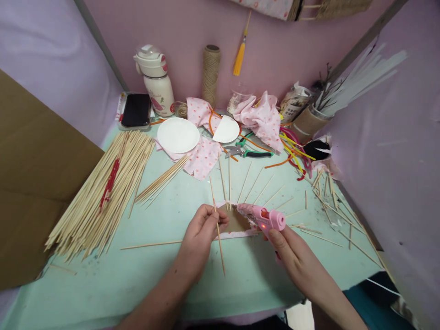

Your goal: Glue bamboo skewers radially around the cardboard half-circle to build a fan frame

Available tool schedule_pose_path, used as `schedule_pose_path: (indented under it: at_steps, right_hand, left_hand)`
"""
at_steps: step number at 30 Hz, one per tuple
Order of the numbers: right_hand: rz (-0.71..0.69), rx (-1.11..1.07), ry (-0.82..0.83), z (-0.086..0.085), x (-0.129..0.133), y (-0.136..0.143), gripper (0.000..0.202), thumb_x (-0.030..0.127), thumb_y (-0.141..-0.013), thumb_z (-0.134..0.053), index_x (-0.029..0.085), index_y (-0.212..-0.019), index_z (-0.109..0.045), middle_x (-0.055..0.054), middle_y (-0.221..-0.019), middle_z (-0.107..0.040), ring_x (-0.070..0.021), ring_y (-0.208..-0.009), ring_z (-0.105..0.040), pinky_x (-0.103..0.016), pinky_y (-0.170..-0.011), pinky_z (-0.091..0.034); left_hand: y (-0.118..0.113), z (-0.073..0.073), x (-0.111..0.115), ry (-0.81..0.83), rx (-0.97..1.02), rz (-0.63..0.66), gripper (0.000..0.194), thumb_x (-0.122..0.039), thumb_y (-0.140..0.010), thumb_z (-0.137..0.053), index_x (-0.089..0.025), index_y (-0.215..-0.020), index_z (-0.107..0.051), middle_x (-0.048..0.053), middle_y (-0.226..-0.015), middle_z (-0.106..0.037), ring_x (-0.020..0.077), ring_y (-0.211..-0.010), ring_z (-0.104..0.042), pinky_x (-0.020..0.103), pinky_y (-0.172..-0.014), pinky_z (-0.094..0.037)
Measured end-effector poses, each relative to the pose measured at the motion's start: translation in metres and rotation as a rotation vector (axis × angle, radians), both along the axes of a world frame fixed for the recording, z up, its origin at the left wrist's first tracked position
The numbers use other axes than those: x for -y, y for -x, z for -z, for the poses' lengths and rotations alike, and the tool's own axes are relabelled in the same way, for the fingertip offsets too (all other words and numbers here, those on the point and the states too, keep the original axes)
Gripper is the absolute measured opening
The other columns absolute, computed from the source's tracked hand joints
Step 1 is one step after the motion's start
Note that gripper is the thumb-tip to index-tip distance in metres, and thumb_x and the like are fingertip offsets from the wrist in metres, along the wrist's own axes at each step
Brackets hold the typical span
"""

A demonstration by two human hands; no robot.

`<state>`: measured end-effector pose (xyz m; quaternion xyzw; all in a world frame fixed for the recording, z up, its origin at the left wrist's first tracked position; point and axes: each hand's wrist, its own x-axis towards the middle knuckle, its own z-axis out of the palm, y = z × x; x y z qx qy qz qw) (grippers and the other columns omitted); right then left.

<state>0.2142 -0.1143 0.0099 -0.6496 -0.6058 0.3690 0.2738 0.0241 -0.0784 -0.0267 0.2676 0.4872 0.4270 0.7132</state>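
My left hand (pixel 204 228) pinches a thin wooden stick (pixel 220 250) that slants across the near side of a brown cardboard piece (pixel 237 222) edged with pink cloth. In my right hand (pixel 290 250) is a pink hot glue gun (pixel 261 215), its small light glowing orange. The gun's nozzle points left, over the cardboard's upper edge. Several sticks (pixel 253 182) fan outward from the far and right edges of the cardboard. Another stick (pixel 151 245) reaches out to the left, its right end hidden behind my left hand.
A large pile of sticks (pixel 99 192) lies left, a smaller bundle (pixel 161 181) beside it. White discs (pixel 178 135), spotted cloth (pixel 202 160) and green-handled pruners (pixel 249 152) lie behind. A bottle (pixel 158 87), phone (pixel 136 110) and twine spool (pixel 211 75) stand at the back. Stick offcuts (pixel 332 201) litter the right.
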Motion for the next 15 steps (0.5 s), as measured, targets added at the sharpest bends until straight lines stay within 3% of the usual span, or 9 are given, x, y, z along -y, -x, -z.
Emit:
schedule_pose_path:
  at_steps: [9,12,15]
  right_hand:
    - [-0.014,0.006,0.052,0.0012,0.0044,-0.0033,0.044,0.054,-0.097,-0.037,0.026,-0.102,-0.070,-0.006,-0.075,-0.070,-0.0282,-0.088,-0.068,-0.038,-0.077,-0.056]
    - [-0.028,-0.007,0.040,0.0044,0.0050,-0.0054,0.042,0.054,-0.097,-0.038,0.028,-0.110,-0.069,-0.007,-0.087,-0.073,-0.0295,-0.099,-0.066,-0.042,-0.087,-0.055]
    - [-0.069,-0.050,0.054,0.0086,0.0061,-0.0071,0.044,0.051,-0.098,-0.037,0.028,-0.126,-0.063,-0.009,-0.112,-0.071,-0.0295,-0.118,-0.060,-0.045,-0.101,-0.048]
  left_hand:
    - [-0.0001,0.0023,0.0007,-0.022,0.008,-0.003,0.029,-0.046,-0.085,-0.065,-0.019,-0.077,-0.059,0.000,-0.092,-0.058,0.0164,-0.099,-0.057,0.041,-0.105,-0.045]
    - [0.0005,0.0017,0.0007,-0.023,0.009,-0.007,0.029,-0.046,-0.085,-0.065,-0.019,-0.077,-0.059,0.000,-0.092,-0.058,0.0160,-0.097,-0.057,0.041,-0.104,-0.045]
    - [0.0010,0.0024,0.0008,-0.030,0.008,-0.007,0.028,-0.045,-0.085,-0.064,-0.018,-0.078,-0.059,0.001,-0.092,-0.058,0.0160,-0.096,-0.057,0.042,-0.104,-0.045]
